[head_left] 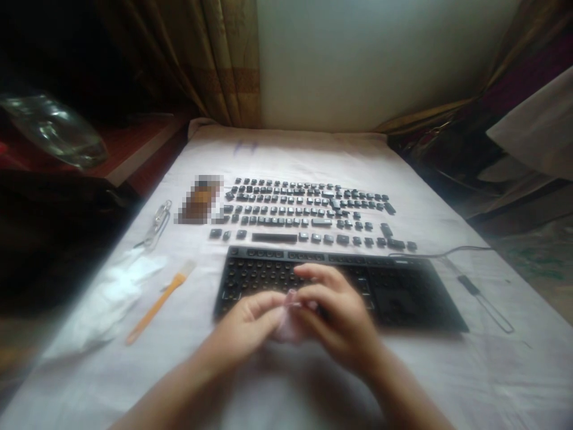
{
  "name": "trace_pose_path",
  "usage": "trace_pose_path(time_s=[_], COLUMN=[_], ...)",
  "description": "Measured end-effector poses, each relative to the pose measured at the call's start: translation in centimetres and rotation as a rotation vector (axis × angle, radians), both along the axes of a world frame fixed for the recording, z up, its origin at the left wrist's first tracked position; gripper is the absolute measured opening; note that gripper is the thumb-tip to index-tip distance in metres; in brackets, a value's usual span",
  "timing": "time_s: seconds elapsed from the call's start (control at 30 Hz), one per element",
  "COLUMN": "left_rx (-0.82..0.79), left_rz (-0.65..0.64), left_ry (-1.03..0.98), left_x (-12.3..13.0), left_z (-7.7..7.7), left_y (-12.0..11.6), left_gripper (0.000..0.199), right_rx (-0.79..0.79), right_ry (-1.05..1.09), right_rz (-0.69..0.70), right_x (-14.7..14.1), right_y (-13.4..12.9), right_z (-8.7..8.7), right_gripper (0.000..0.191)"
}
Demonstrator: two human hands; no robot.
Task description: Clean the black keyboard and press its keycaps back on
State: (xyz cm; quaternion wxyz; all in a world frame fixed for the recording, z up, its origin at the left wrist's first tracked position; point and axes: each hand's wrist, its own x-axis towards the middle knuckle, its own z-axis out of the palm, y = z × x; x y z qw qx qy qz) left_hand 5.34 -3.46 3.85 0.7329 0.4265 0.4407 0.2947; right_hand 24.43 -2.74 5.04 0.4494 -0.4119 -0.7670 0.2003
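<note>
Pinkish-white cloth point(289, 329) sat bunched between the two hands, overlapping in view the near edge of the black keyboard point(398, 295). The left grip point(250, 319) was narrow, thumb and fingers pinching the cloth; the right grip point(342, 310) seemed to hold it too, one finger raised, though blur hid the exact contact. Doing this well probably meant gathering the cloth into a small, firm point, since the bare key sockets looked tight and a loose fold could have snagged there. Light pressure would have suited them, with both wrists clear of the loose keycaps point(274, 237) lined up beyond.
</note>
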Motion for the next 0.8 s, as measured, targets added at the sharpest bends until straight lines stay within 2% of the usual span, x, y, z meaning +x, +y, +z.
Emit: trace_pose_path(time_s=[0.13, 0.2, 0.3, 0.37, 0.4, 0.53, 0.63, 0.8], left_rx=[-0.006, 0.039, 0.123, 0.182, 0.215, 0.345, 0.416, 0.394], left_rz=[-0.017, -0.034, -0.05, -0.037, -0.033, -0.021, 0.036, 0.144], left_ry=[-0.005, 0.012, 0.04, 0.086, 0.124, 0.252, 0.325, 0.328], left_x=[0.0, 0.1, 0.4, 0.4, 0.4, 0.2, 0.1, 0.1], left_z=[0.3, 0.6, 0.9, 0.8, 0.7, 0.4, 0.3, -0.2], left_y=[0.1, 0.1, -0.1, -0.4, -0.5, -0.7, -0.6, -0.5], left_gripper=[0.051, 0.052, 0.047, 0.041, 0.038, 0.032, 0.027, 0.023], right_rx=[-0.118, -0.206, -0.364, -0.44, -0.464, -0.506, -0.546, -0.615], right_ry=[0.068, 0.084, 0.078, 0.076, 0.073, 0.084, 0.134, 0.138], right_rz=[0.074, 0.05, -0.015, -0.008, 0.002, 0.002, 0.012, 0.012], right_x=[-0.1, -0.2, -0.2, -0.2, -0.2, -0.3, -0.5, -0.6], right_y=[0.1, 0.0, -0.1, -0.2, -0.2, -0.3, -0.3, -0.2], right_z=[-0.3, -0.3, 0.0, 0.2, 0.2, 0.2, 0.0, 0.0], right_gripper=[0.009, 0.009, 0.02, 0.013, 0.01, 0.017, 0.019, 0.023])
